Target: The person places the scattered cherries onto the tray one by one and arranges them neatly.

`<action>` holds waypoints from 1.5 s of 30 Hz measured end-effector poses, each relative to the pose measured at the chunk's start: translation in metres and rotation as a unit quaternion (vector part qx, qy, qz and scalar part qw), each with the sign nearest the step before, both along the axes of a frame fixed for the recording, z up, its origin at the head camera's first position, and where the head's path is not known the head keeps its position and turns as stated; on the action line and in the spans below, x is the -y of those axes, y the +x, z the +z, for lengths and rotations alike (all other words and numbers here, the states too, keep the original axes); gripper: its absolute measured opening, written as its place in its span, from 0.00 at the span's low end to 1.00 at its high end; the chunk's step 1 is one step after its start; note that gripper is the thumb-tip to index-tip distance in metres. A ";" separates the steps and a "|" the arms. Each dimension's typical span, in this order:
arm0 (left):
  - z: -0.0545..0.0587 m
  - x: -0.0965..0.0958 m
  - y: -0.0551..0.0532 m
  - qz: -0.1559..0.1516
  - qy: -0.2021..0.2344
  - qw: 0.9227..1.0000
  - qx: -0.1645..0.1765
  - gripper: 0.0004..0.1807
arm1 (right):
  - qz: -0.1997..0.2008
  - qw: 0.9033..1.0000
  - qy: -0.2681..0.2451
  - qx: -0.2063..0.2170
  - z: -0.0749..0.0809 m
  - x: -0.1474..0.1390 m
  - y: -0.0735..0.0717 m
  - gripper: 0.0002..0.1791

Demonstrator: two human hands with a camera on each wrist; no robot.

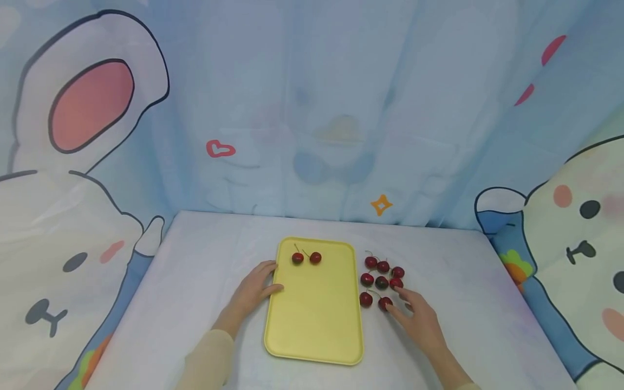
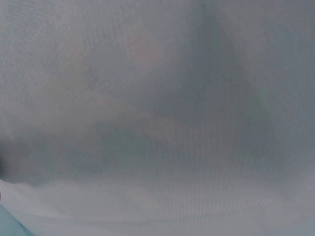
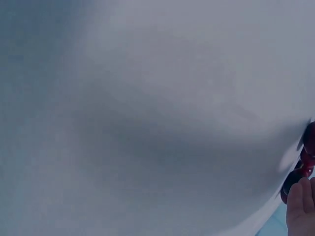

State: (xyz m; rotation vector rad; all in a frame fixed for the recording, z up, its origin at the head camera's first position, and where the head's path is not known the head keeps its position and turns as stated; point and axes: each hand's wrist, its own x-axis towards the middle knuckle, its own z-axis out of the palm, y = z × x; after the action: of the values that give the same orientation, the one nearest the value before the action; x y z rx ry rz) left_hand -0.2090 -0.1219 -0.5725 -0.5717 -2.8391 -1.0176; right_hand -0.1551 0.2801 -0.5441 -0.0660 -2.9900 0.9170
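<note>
Head view: a tray [image 1: 317, 319], smooth yellow, a rounded rectangle with a raised rim, lies lengthwise in front of the person. On its far left part sit two cherries [image 1: 315, 258], round, glossy and dark red, with thin stems. Just right of the tray, eight more form rows of three, three and two. The left hand [image 1: 254, 284], its arm in a pale sleeve [image 1: 212, 355], rests at the tray's left edge, thumb over the rim, well apart from the fingers. Right of the tray, the right hand [image 1: 419, 319] has thumb and forefinger spread wide at two of the nearer cherries; whether either fingertip presses, I cannot tell. The wrist views are mostly blurred pale fabric.

Under the tray spreads a whitish cloth [image 1: 487, 303], faintly tinted. Beyond the tray hangs a thin blue curtain [image 1: 244, 65] in soft vertical folds, printed with a red heart [image 1: 220, 148], an orange star [image 1: 382, 205] and dark-outlined cartoon animals [image 1: 34, 244] on either side.
</note>
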 end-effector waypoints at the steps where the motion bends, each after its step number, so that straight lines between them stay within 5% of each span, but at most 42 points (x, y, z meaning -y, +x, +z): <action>1: 0.000 0.000 0.000 0.000 0.001 1.000 -0.002 0.33 | 0.001 1.000 -0.002 0.005 -0.001 0.000 0.000 0.34; 13: 0.001 0.000 0.000 -0.003 -0.002 1.000 -0.002 0.34 | 0.017 1.000 0.018 0.008 -0.019 0.002 -0.003 0.31; 33: 0.000 0.000 0.000 0.002 0.006 1.000 0.006 0.33 | 0.060 0.996 0.007 -0.068 -0.004 0.001 -0.008 0.25; 45: -0.001 0.000 -0.001 -0.001 0.008 1.000 0.002 0.33 | 0.024 0.996 -0.068 -0.054 0.007 0.044 -0.050 0.24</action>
State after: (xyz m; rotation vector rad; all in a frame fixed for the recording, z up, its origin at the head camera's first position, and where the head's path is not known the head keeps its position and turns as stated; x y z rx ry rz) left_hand -0.2096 -0.1221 -0.5732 -0.5720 -2.8310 -1.0424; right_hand -0.2051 0.2360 -0.5370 0.0536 -2.8398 1.0914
